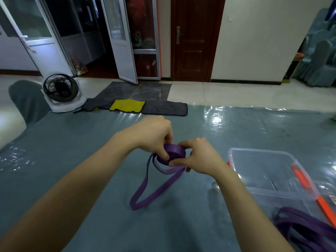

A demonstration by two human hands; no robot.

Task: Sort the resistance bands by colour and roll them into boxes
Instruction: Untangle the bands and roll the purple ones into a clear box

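Observation:
A purple resistance band [156, 186] is partly rolled into a coil at the middle of the blue-grey table [91, 160]. Its loose loop trails toward me on the tabletop. My left hand [154, 137] grips the coil from the far left side. My right hand [198, 155] pinches it from the right. A clear plastic box [269, 171] stands to the right of my hands. An orange band [309, 190] lies along the box's right side. More purple bands [305, 231] lie heaped at the lower right.
Beyond the table's far edge lie grey and yellow cloths [131, 105] and a small black-and-white floor fan [61, 91]. A grey-clothed knee [27, 100] shows at the left. Glass doors and a dark wooden door [192, 39] stand at the back.

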